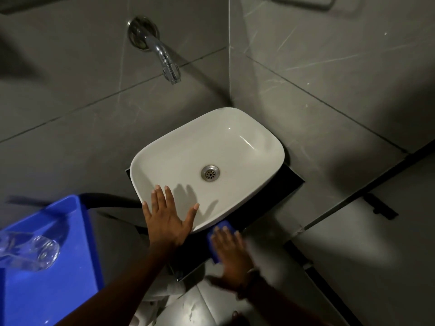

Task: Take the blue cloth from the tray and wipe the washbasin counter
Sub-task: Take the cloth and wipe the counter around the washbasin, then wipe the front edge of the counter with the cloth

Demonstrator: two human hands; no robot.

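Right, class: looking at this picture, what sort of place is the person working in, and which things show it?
Most likely a bathroom or washroom: a white washbasin on a dark counter, a chrome wall tap above it, and grey tiled walls.

Right hand (231, 251) presses blue cloth (222, 228) flat on black counter (270, 198); left hand (166, 218) spread on basin (207, 147) rim.
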